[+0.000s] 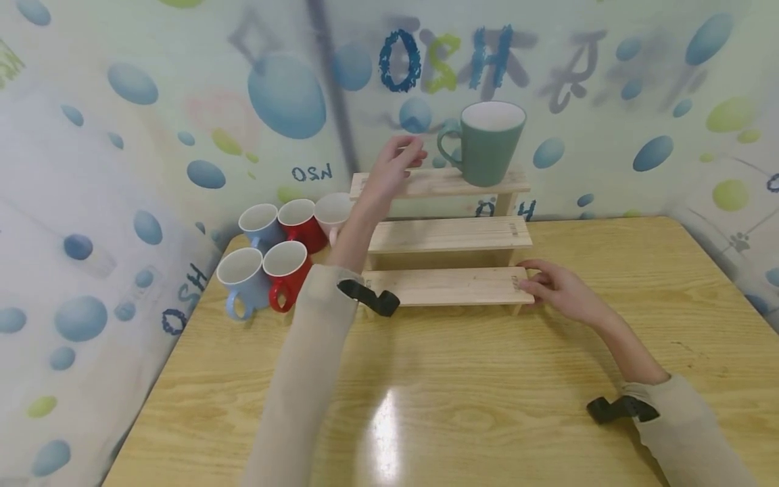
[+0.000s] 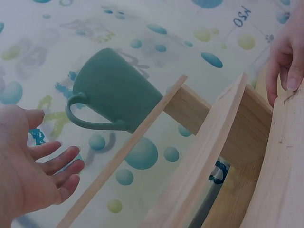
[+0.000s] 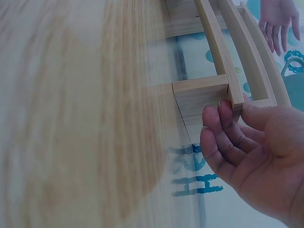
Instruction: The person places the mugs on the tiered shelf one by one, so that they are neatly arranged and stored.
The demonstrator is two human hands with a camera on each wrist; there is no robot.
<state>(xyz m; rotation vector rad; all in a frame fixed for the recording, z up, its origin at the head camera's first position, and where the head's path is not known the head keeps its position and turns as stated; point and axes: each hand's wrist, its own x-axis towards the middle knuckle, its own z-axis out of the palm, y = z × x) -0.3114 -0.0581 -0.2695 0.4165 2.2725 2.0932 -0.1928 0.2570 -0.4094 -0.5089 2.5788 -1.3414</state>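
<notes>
A green mug (image 1: 491, 149) with a white inside stands on the top step of a three-step wooden rack (image 1: 450, 233), near its right end, handle to the left. My left hand (image 1: 394, 166) hovers over the top step's left part, apart from the mug; in the left wrist view its fingers (image 2: 61, 166) are loosely spread and hold nothing. At the right end of the lowest step, my right hand (image 1: 560, 291) grips the board's corner. The right wrist view shows its thumb on top and the fingers (image 3: 223, 133) curled beneath the edge.
Left of the rack, several mugs stand close together on the wooden table (image 1: 462, 392): blue mugs (image 1: 243, 274), red mugs (image 1: 286, 267) and a pale pink mug (image 1: 333, 211). A wall covering (image 1: 182, 88) with blue and green dots rises behind the table and along its left side.
</notes>
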